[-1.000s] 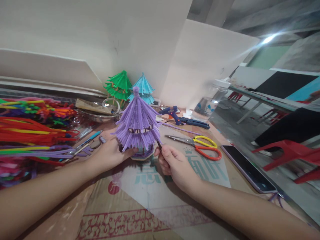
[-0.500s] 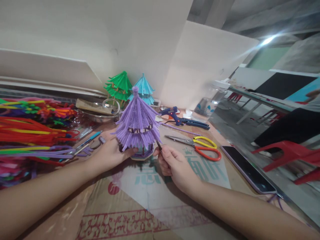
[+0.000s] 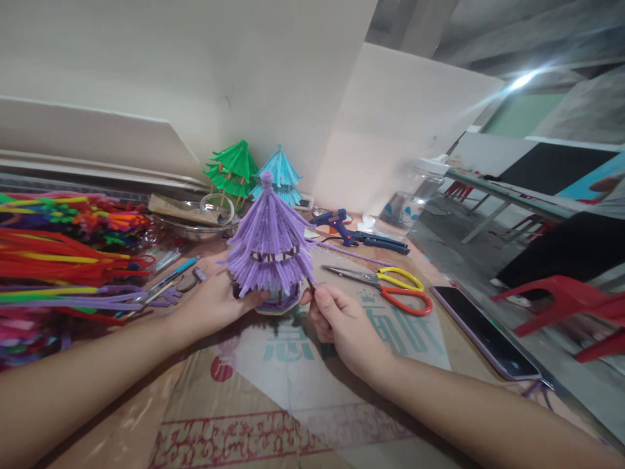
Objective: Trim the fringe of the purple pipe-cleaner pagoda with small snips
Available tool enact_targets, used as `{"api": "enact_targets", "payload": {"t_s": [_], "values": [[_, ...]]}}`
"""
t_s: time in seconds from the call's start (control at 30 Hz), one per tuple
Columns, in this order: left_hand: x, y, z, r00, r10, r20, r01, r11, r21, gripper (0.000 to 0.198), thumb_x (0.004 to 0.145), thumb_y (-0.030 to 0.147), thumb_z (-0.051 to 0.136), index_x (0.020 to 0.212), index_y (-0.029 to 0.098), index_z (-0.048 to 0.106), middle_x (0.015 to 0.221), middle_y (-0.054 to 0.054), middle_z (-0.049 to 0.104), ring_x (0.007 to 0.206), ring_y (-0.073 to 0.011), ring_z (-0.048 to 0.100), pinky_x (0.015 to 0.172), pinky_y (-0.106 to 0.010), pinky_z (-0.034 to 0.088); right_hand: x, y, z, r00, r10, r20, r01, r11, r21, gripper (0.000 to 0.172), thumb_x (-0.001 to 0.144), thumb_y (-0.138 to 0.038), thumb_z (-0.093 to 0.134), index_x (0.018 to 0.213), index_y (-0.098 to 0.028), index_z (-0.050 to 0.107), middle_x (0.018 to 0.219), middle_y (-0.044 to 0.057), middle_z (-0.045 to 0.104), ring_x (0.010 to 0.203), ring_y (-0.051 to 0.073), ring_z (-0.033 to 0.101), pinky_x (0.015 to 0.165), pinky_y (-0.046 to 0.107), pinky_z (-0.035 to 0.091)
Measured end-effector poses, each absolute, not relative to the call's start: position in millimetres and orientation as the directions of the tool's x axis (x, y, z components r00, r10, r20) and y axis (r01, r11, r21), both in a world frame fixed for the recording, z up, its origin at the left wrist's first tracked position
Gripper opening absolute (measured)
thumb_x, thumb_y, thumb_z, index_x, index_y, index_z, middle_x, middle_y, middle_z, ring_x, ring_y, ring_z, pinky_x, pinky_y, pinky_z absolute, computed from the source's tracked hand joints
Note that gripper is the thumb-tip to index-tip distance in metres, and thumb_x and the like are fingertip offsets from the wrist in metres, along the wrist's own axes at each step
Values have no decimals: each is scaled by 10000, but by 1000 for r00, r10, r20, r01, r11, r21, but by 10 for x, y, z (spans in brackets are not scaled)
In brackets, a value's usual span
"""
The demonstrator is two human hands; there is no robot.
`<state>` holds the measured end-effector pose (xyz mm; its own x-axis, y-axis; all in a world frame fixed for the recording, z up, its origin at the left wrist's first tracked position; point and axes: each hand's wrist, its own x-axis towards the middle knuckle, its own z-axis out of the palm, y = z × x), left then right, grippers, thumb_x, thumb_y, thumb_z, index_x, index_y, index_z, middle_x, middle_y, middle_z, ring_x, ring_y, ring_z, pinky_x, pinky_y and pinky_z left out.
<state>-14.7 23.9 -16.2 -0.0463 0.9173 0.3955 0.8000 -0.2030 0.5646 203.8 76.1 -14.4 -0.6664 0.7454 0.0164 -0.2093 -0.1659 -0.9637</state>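
A purple pagoda model made of pipe cleaners stands upright on flattened cardboard. My left hand is wrapped round its base from the left, thumb under the lower fringe. My right hand is closed in a pinch on a thin dark stick at the fringe's right edge, just beside the model's base. What the stick is I cannot make out.
Bundles of coloured pipe cleaners lie at the left. Green and blue pagodas stand at the back by a glass bowl. A blue glue gun, scissors, a phone and a water jar lie right. Red chairs stand beyond.
Almost nothing has moved. My right hand's pinch on the thin stick has shifted slightly at the fringe's edge; my left hand keeps its hold on the base.
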Motion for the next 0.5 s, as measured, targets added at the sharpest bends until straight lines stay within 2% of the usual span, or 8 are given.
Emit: {"api": "enact_targets", "payload": {"t_s": [0.37,0.5], "values": [[-183,278,-165,-8,873,488,790,-293,538,467,880,599,497,1035,183,640,1077,-95,711,1052,-287,651,964,-421,515,2037,749,-157,-721,691,-45,-165,-234,-958,525,708,-672,702,784,-174,558,497,-117,298,414,51,180,382,203,123],[-181,275,-175,-16,879,477,795,-278,540,490,875,600,507,1088,177,638,1114,-99,708,1074,-294,645,967,-425,514,2043,742,-152,-729,684,-30,-166,-219,-962,517,722,-676,688,764,-187,526,498,-112,314,403,49,187,378,206,124]]}}
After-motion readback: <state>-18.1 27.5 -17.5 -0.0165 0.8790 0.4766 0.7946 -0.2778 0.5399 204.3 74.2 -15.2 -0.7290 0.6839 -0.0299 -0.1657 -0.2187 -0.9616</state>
